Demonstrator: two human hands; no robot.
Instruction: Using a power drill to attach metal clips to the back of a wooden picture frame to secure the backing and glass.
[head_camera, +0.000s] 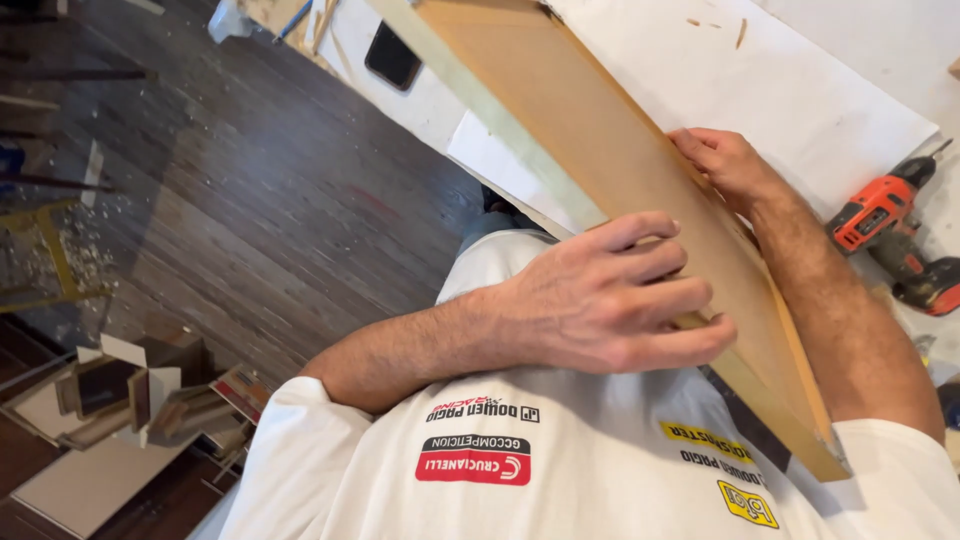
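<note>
Now both hands grip tan board (620, 170): left hand (610, 295), right hand (725, 165).

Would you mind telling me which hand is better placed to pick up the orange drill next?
Probably the right. The right hand grips the far edge of the board, on the side where the orange drill lies. The left hand clasps the near edge, with the board between it and the drill.

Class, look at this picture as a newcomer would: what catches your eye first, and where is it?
A long brown board runs tilted across the middle, gripped by the left hand on its near edge and the right hand on its far edge. An orange cordless drill lies at the right on the white surface.
</note>
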